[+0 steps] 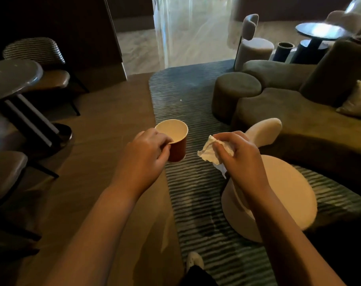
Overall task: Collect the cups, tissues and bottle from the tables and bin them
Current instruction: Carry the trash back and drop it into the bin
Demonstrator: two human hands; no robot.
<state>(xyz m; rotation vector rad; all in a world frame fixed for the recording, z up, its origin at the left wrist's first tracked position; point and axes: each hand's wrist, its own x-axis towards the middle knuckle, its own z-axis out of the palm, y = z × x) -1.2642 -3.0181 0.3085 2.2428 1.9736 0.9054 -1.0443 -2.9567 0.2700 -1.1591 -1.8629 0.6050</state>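
My left hand point(147, 150) grips a red paper cup point(176, 141) by its rim, thumb side over the edge; the cup is upright, white inside, and looks empty. My right hand point(240, 153) pinches a crumpled white tissue point(211, 150) a short way to the right of the cup, at about the same height. Both are held in the air above the floor and the striped rug. No bottle or bin is in view.
A cream round chair point(278, 193) stands under my right arm. An olive sofa point(299, 112) and round pouf point(235, 87) fill the right. A dark table point(10, 77) with brown chairs point(49, 65) is at left. A far round table point(319, 30) stands at upper right.
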